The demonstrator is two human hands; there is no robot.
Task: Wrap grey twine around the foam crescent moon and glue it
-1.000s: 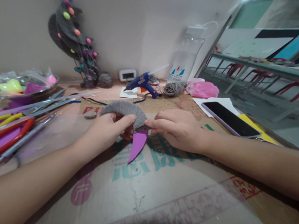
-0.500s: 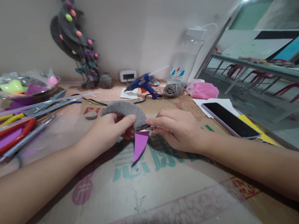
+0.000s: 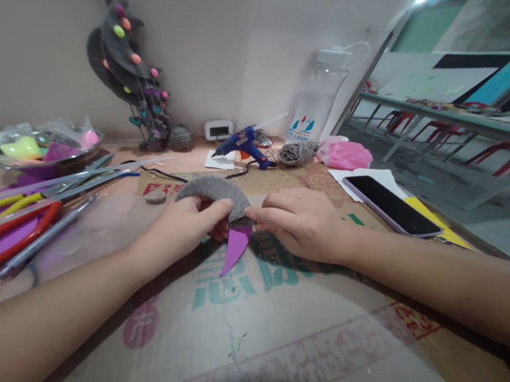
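Note:
A purple crescent-shaped piece, wound with grey yarn over its upper part, is held up above the cardboard. My left hand is closed around the wrapped part, thumb on the near face and fingers behind it. The bare purple tip points down and to the left. At the crescent's right edge, where the winding ends, my right hand pinches the yarn close to the piece. The strand itself is mostly hidden by the fingertips.
Printed cardboard covers the table. Scissors and a pen lie left, below a bowl. Behind are a blue glue gun, a yarn ball and a bottle. A phone lies right.
My right fingers have closed in against the crescent's edge, and the dark and pale bits beside it are now covered. The purple tip has shifted slightly left and up.

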